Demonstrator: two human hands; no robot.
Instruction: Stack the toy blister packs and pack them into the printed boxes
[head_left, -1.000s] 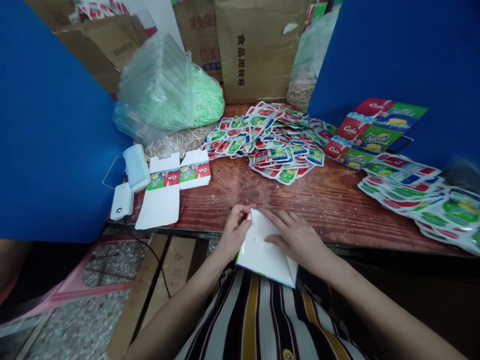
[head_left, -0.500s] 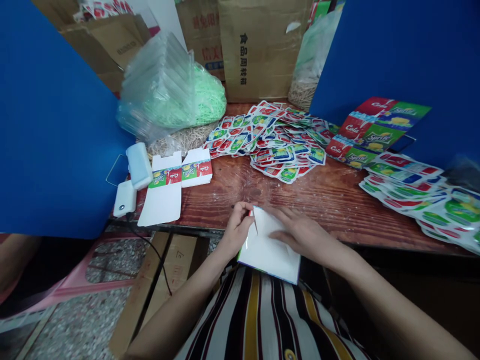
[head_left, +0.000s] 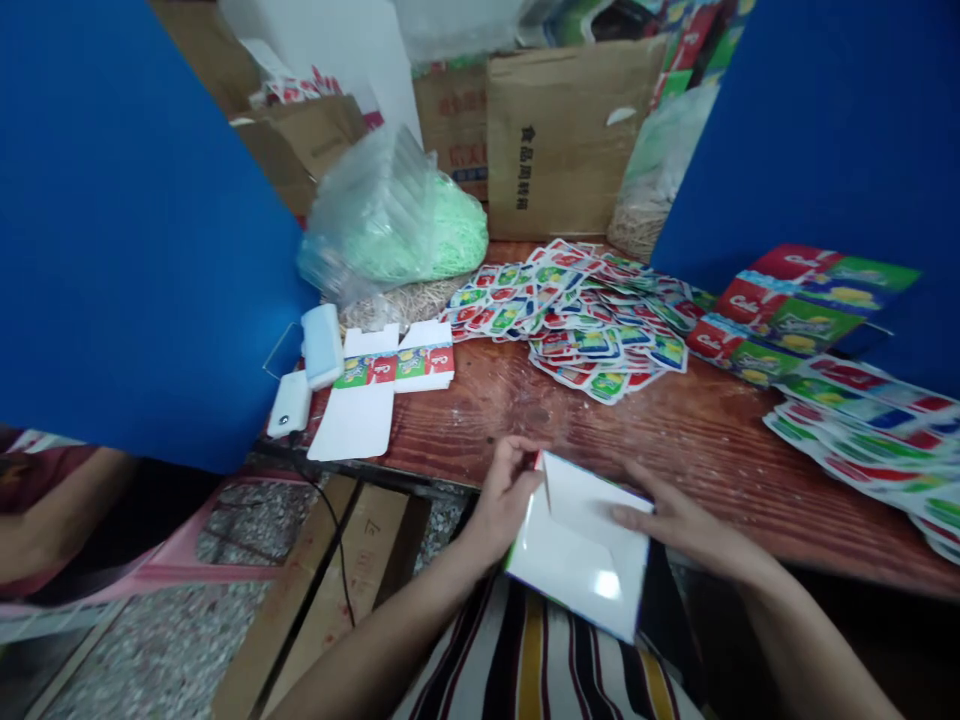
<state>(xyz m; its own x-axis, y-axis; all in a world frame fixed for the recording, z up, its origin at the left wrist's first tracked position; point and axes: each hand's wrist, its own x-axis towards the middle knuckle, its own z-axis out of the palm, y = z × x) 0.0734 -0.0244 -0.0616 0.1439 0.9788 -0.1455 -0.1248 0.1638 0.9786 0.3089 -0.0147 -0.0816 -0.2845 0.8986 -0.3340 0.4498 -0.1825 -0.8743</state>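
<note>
Wood table (head_left: 480,400); box (head_left: 581,550) btwn L hand (head_left: 504,500) & R hand (head_left: 671,515).
L fingers (head_left: 523,443) pinch its far-left corner; R fingers (head_left: 646,484) spread at far-right corner, grip unclear.

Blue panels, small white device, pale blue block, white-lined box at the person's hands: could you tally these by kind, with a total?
Blue panels: 2
Small white device: 1
Pale blue block: 1
White-lined box: 1
Total: 5
</note>
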